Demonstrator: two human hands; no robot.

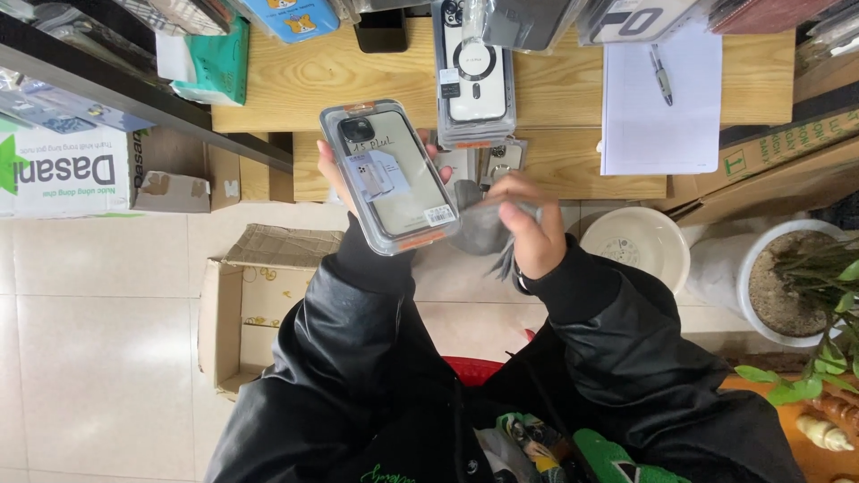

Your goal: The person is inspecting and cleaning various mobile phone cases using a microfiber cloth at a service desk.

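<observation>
While the left hand (333,174) is propping up a boxed phone case (391,176) from behind, its fingers are wrapping the long edges of the clear pack, with fingertips peeking out along the right side. The pack is hanging in the air just in front of the wooden table (313,72), tilted so its face is turning up towards the camera. It is looking light and stiff, a thin plastic shell that is probably slick and a little springy, so gripping it by the edges, as the hand is doing now, is likely the safest hold; squeezing the flat face could be denting it. The right hand (528,228) is bunching a grey cloth (479,228) in clenched fingers, touching the pack's lower right corner. That cloth is looking soft and limp, easy to crumple anywhere. Both forearms, in black sleeves, are angling up and inward from the lap, wrists meeting near the middle. Another packed phone case (474,76) is lying on the table beyond, a sheet of white paper (662,116) with a pen (660,76) is sitting to the right, and a cardboard box (237,304) is standing on the tiled floor at the left.
</observation>
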